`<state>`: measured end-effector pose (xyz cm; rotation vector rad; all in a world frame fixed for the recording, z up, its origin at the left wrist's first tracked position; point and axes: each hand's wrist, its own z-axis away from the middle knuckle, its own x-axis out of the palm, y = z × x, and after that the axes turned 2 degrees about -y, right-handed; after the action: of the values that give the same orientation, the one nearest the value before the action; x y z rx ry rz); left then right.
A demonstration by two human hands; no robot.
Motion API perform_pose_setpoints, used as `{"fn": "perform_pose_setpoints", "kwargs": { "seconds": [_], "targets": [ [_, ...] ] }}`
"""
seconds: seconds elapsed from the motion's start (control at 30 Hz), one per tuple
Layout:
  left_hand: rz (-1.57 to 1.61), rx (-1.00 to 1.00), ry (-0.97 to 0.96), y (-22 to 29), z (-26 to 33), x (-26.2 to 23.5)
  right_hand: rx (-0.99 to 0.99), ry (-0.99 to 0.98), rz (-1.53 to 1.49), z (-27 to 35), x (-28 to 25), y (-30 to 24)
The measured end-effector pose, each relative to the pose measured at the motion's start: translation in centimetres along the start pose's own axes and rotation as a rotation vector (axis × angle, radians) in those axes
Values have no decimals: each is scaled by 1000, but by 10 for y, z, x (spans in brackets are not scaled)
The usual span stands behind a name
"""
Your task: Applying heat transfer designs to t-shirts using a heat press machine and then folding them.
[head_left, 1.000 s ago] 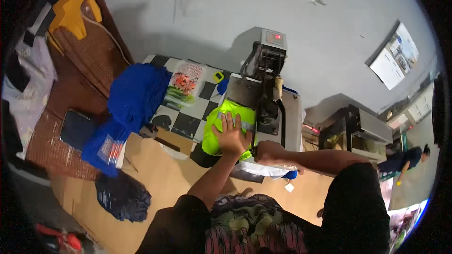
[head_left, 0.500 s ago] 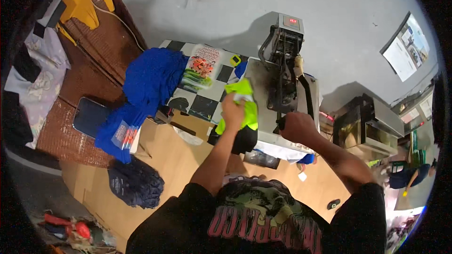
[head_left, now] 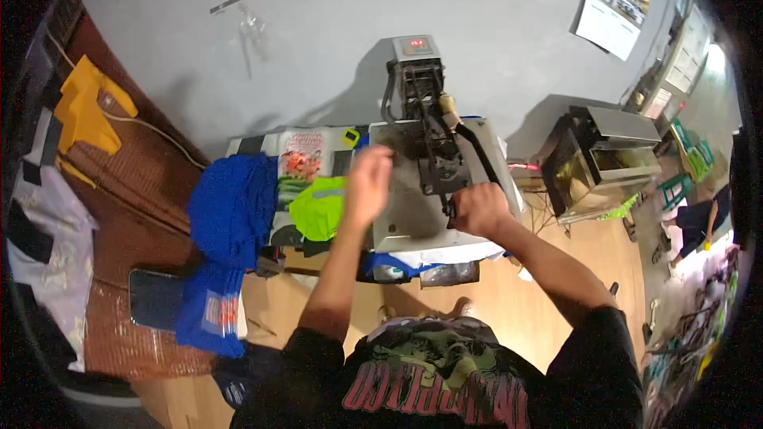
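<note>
My right hand [head_left: 481, 210] is closed round the handle of a heat press [head_left: 421, 143], whose flat grey plate [head_left: 401, 226] lies in front of me. My left hand [head_left: 368, 188] is raised by the left edge of that plate, slightly blurred, its fingers loosely bent and nothing seen in them. Just left of it a neon-yellow cloth [head_left: 316, 210] lies crumpled on the checkered table, partly behind my forearm. A printed transfer sheet [head_left: 300, 155] lies beyond the cloth, with a small yellow timer-like device [head_left: 350, 138] beside it.
A heap of blue shirts [head_left: 230, 206] sits left of the table, with a printed blue shirt [head_left: 211, 310] hanging below. A dark tablet or phone [head_left: 155, 299] rests on the brown couch [head_left: 111, 254]. To the right stands a dark metal cabinet-like machine [head_left: 608, 163]. Another person [head_left: 703, 226] is far right.
My left hand has let go of the neon-yellow cloth, which now lies on the checkered table. The hand is now by the press plate. My right hand still grips the handle. The view has shifted.
</note>
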<state>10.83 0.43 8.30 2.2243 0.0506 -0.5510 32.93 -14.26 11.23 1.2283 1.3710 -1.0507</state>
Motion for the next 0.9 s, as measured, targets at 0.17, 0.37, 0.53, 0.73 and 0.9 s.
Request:
{"fn": "perform_pose_setpoints", "kwargs": {
  "seconds": [0.17,0.37,0.53,0.73,0.9],
  "targets": [
    [-165,328,-201,112,30,53,59,180,-135,2,-6,-9],
    [-222,367,-122,143,12,58,15,596,83,24,-33,4],
    [-260,279,34,177,-48,48,-32,721,32,-16,-100,24],
    [-508,521,350,212,-134,35,-85,881,8,-78,-174,43],
    [-739,465,398,233,-184,29,-120,1084,35,-127,-211,62]
  ]
}}
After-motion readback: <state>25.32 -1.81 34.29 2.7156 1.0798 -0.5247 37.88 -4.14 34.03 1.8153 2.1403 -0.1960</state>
